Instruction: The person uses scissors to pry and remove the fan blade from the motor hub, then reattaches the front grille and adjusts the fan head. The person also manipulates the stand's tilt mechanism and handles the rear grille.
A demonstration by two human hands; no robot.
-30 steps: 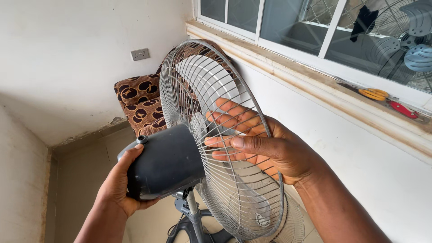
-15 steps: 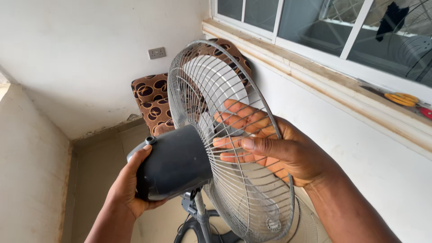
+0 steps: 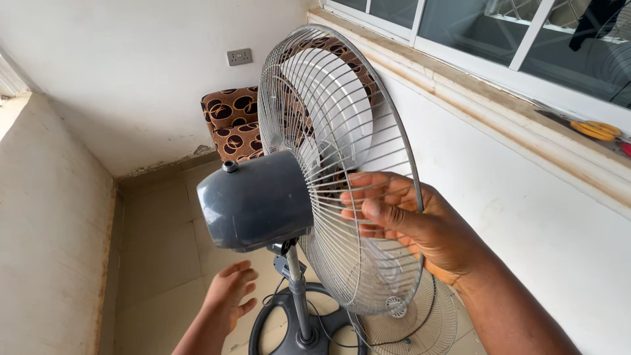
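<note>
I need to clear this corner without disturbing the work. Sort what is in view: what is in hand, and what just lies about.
In hand:
- rear fan grille, gripped at its rim by the right hand
- grey motor housing
- fan stand
- left hand, open below the housing, touching nothing

Lying about:
- loose front grille on the floor
- patterned cushion
- yellow tool on the window ledge

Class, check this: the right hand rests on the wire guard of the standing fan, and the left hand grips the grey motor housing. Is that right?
Not quite. In the head view the left hand hangs open below the grey motor housing, touching nothing. The right hand does rest on the wire guard.
</note>
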